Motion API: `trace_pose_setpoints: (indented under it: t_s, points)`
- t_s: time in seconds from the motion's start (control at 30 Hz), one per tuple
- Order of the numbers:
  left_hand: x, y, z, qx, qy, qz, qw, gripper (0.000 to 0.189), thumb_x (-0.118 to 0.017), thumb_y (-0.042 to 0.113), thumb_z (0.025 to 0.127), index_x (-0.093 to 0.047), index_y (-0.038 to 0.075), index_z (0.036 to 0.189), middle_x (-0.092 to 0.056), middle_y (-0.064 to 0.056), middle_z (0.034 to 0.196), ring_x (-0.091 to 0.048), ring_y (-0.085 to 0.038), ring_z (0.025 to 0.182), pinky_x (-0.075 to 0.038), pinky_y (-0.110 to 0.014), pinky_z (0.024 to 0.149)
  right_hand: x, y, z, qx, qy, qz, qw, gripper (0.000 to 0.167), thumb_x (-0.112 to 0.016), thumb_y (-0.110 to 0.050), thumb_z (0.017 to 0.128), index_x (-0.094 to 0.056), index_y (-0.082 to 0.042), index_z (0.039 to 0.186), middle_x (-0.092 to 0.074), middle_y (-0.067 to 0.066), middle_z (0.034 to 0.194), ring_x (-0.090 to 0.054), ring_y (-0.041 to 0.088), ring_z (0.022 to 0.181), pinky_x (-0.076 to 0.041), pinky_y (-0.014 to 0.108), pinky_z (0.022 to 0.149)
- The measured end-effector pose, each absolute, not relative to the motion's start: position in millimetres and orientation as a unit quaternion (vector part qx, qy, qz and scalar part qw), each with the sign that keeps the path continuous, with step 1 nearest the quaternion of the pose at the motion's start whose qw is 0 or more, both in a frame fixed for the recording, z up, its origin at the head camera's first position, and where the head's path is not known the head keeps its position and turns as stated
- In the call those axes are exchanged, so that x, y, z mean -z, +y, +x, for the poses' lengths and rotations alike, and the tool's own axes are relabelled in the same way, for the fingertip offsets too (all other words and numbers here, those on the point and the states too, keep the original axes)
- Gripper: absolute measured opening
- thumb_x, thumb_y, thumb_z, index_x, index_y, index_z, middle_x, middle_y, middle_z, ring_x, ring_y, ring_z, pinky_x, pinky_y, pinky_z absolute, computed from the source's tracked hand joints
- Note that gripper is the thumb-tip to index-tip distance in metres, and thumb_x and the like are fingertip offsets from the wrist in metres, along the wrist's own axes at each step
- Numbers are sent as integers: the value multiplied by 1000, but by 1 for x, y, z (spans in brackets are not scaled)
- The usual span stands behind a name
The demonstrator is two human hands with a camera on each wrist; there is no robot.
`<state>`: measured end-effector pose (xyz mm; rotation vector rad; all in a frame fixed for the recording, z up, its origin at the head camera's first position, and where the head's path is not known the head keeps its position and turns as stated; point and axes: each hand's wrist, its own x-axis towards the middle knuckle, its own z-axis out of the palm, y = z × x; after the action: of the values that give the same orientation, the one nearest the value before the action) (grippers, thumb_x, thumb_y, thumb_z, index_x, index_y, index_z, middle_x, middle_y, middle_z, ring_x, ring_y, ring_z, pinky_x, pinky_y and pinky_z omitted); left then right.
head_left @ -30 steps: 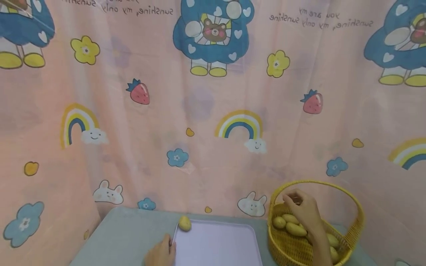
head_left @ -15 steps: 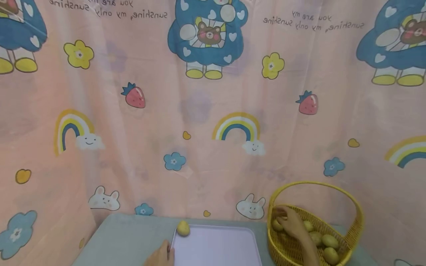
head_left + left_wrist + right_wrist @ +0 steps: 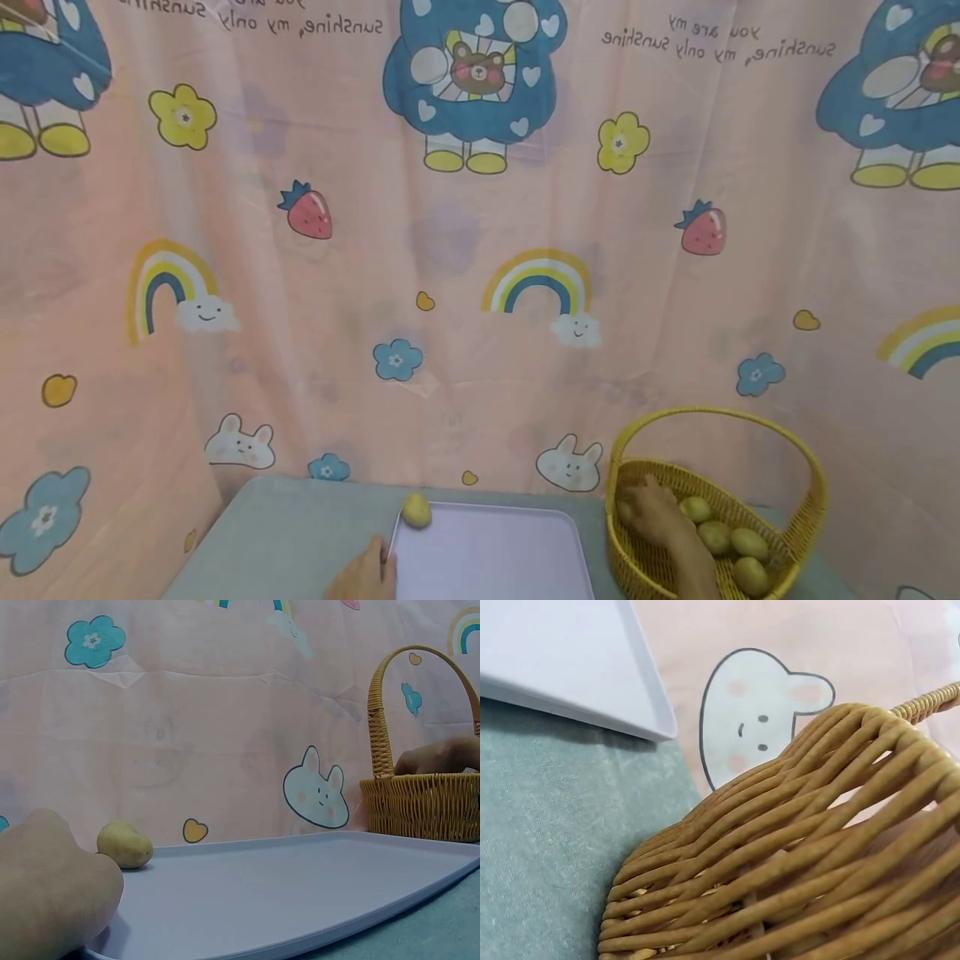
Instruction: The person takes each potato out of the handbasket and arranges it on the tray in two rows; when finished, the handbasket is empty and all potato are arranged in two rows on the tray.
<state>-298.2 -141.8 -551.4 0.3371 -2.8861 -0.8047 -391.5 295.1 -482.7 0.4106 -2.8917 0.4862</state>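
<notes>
My left hand (image 3: 363,573) grips the left rim of a pale lilac tray (image 3: 491,550). In the left wrist view, that hand (image 3: 52,892) fills the lower left corner. A single potato (image 3: 417,511) sits at the tray's far left corner. To the right, my right hand (image 3: 656,512) reaches down into the left end of a yellow wicker basket (image 3: 806,500). Its fingertips are over the potatoes there, and the hand hides what they touch. Several potatoes (image 3: 715,537) lie in the basket's right part. In the right wrist view, the basket's woven wall (image 3: 780,877) blocks the hand's work.
The basket's tall arched handle (image 3: 712,411) rises over the right arm. A grey-green cloth (image 3: 300,533) covers the table. Behind it hangs a pink curtain (image 3: 465,400) with printed cartoon figures.
My right hand has moved lower into the basket's left end, and potatoes on the right side have come into view. My left hand stays at the tray rim.
</notes>
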Motion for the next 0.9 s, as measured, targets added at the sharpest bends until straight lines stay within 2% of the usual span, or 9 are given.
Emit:
trace_pose_setpoints:
  t_s: [0.1,0.23,0.4,0.53,0.67,0.73,0.83,0.9]
  points:
    - [552,-141,-298,264,-955,113,71,21,-65,28,99,-50,18,88,-47,1,65,-47,-18,58,-34,-33,58,484,296,-390,-160,-970,147,105,24,-76,-3,82,-73,-1,106,-66,18,104,-65,43,95,-51,60,86]
    - [553,-139,-299,259,-956,120,71,21,-65,28,99,-50,18,88,-48,1,65,-48,-18,59,-35,-34,59,486,298,-390,-167,-966,156,125,27,-79,-1,76,-71,-1,102,-74,14,98,-70,41,96,-54,56,89]
    - [554,-138,-300,257,-956,122,68,21,-66,28,99,-50,19,88,-48,1,65,-47,-18,59,-34,-34,60,481,303,-388,-211,-966,103,107,32,-78,-3,78,-71,5,108,-75,21,105,-71,40,97,-56,55,84]
    - [554,-138,-300,256,-956,116,84,21,-66,27,98,-50,19,88,-47,2,64,-46,-17,57,-33,-33,59,472,305,-385,-232,-963,61,120,40,-75,-11,81,-68,10,115,-74,28,111,-71,35,94,-57,51,80]
    - [552,-139,-298,254,-955,112,102,22,-68,26,97,-50,18,87,-46,2,63,-45,-17,56,-32,-32,58,459,304,-379,-251,-960,43,118,50,-74,-18,82,-65,11,121,-72,24,108,-64,26,82,-50,38,64]
    - [552,-139,-297,252,-956,112,103,22,-68,25,97,-50,18,87,-45,2,63,-44,-17,56,-32,-32,58,452,302,-375,-267,-957,38,111,53,-72,-20,83,-63,12,124,-69,18,97,-56,21,72,-43,32,57]
    - [552,-139,-297,252,-955,115,103,21,-68,25,97,-51,18,87,-46,2,63,-45,-17,57,-33,-33,58,440,299,-370,-280,-953,40,110,56,-72,-20,85,-60,15,127,-61,12,88,-48,17,67,-37,27,54]
    - [553,-139,-297,252,-955,117,100,21,-68,25,97,-51,18,88,-46,2,63,-45,-17,57,-33,-33,58,431,297,-366,-282,-951,47,119,57,-72,-19,83,-59,17,126,-60,13,88,-48,17,67,-37,26,55]
